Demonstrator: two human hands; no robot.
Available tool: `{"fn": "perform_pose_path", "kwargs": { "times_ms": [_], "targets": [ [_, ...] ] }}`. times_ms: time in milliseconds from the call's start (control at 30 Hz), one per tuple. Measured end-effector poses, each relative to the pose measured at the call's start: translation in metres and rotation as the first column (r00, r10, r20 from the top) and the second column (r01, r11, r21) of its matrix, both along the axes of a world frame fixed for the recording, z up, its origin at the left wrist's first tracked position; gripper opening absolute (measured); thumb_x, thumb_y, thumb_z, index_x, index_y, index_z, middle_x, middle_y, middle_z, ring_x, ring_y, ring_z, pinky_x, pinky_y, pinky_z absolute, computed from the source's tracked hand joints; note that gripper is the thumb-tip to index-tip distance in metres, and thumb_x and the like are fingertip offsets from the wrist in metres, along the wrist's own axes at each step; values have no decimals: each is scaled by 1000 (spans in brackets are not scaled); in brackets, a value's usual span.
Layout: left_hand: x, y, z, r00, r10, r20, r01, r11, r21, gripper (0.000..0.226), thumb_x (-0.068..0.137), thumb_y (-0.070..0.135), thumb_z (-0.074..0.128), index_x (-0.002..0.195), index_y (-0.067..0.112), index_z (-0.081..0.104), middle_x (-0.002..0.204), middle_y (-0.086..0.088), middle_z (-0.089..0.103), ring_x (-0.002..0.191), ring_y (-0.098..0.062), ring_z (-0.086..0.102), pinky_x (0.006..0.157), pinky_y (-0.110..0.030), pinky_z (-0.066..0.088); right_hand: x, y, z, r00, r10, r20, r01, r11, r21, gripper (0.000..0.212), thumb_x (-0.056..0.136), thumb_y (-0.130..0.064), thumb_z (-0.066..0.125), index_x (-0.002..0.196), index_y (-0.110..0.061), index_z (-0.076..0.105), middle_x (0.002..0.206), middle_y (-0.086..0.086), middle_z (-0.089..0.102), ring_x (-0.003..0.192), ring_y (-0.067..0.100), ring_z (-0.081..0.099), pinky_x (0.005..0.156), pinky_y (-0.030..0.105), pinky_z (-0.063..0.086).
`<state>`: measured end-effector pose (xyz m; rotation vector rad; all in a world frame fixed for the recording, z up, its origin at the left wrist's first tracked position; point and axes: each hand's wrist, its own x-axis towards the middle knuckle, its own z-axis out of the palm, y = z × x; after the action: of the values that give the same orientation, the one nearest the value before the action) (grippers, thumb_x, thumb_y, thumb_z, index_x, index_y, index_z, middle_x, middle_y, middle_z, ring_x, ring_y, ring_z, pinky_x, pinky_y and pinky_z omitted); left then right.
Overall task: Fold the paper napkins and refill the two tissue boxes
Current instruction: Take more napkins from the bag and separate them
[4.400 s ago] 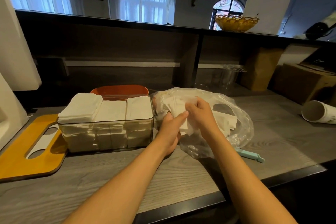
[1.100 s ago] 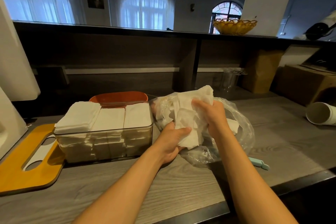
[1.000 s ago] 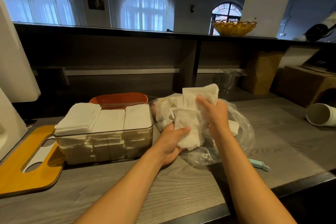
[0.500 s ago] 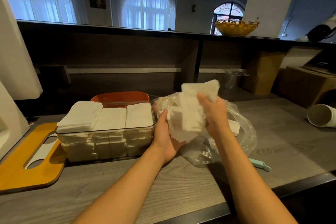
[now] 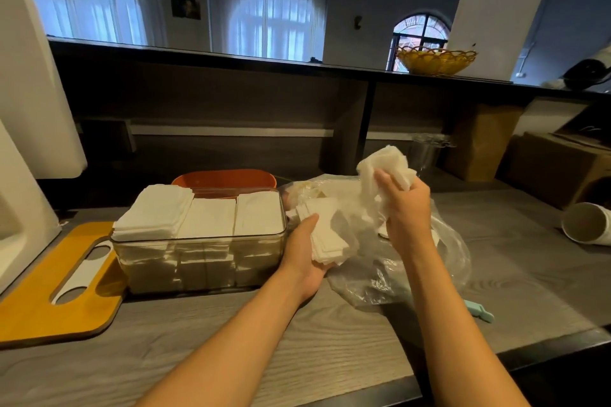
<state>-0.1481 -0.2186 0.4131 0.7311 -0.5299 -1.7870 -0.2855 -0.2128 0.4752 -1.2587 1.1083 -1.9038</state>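
White paper napkins [image 5: 385,163] are pinched in the right hand [image 5: 405,208] above the plastic bag [image 5: 426,258]; the left hand [image 5: 305,249] grips a flat napkin stack [image 5: 327,235] beside the full clear tissue box [image 5: 201,254] on the bench [image 5: 297,350].

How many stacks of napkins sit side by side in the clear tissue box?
3: the left stack, heaped above the rim and skewed; the middle stack; the right stack. All stand in the clear tissue box. Any stack behind them would be hidden.
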Motion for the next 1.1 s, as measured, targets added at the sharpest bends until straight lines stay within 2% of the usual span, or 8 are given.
{"fn": "perform_pose_path", "kwargs": {
  "times_ms": [167, 300, 433, 567, 667, 833, 967, 1100],
  "targets": [
    [2, -4, -3, 999, -46, 28, 47, 999, -21, 52, 100, 61, 36, 127, 27, 65, 119, -12, 73, 111, -32, 66, 83, -42, 56, -10, 1, -2, 877, 291, -382, -188, 940, 286, 17, 85, -10, 75, 100, -13, 69, 90, 3, 74, 83, 20, 72, 68, 33, 60],
    [0, 3, 1, 986, -77, 146, 89, 993, -78, 40, 99, 55, 44, 121, 28, 64, 114, -12, 73, 107, -31, 67, 93, -45, 52, -11, -4, -10, 736, 385, -557, -111, 880, 462, 19, 83, -23, 78, 99, -15, 70, 91, 3, 73, 77, 16, 69, 60, 23, 50],
    [-7, 0, -7, 953, -10, 303, 47, 992, -117, 37, 98, 14, 61, 134, 18, 53, 116, -10, 69, 106, -30, 66, 86, -44, 56, -9, -8, -13, 885, 204, -419, -5, 903, 429, 10, 90, -30, 71, 93, -20, 70, 84, -1, 72, 69, 8, 65, 54, 18, 47],
    [-5, -4, -8, 983, 37, 183, -30, 999, -38, 31, 102, 13, 54, 133, 16, 54, 119, -15, 68, 105, -34, 65, 78, -44, 56, -4, -10, -10, 982, -99, -159, 142, 947, 288, 26, 96, -37, 61, 98, -12, 69, 85, 0, 64, 78, 13, 59, 61, 24, 45],
    [-1, -4, -5, 1000, -8, 27, 9, 1000, -14, 38, 104, 35, 48, 135, 17, 58, 122, -15, 70, 113, -35, 65, 87, -46, 55, 12, -11, -8, 995, -3, -99, 37, 939, 342, 35, 100, -45, 51, 111, -15, 65, 90, -11, 56, 83, 3, 52, 70, 24, 44],
    [-1, -5, -7, 999, -42, -8, 41, 995, -94, 52, 104, 52, 34, 138, 22, 57, 126, -11, 70, 118, -32, 66, 103, -51, 50, 38, -18, -21, 980, 99, -172, 17, 822, 569, 66, 99, -58, 42, 148, -14, 41, 146, 11, 47, 128, 30, 49, 103, 44, 41],
    [0, -3, -6, 997, -65, 44, 68, 994, -84, 48, 102, 50, 44, 139, 22, 57, 124, -10, 71, 116, -31, 67, 106, -52, 47, 29, -14, -19, 982, 184, 42, -176, 817, 550, 63, 102, -54, 40, 150, -12, 38, 142, 6, 46, 136, 31, 42, 111, 42, 36],
    [-2, -3, -7, 992, -50, 120, 60, 995, -78, 45, 94, 32, 65, 137, 22, 56, 121, -10, 72, 111, -31, 69, 91, -47, 56, 21, -11, -19, 975, 203, -96, -116, 821, 559, 37, 98, -25, 58, 133, -13, 56, 130, 7, 57, 104, 21, 58, 86, 33, 51]
  ]
}}
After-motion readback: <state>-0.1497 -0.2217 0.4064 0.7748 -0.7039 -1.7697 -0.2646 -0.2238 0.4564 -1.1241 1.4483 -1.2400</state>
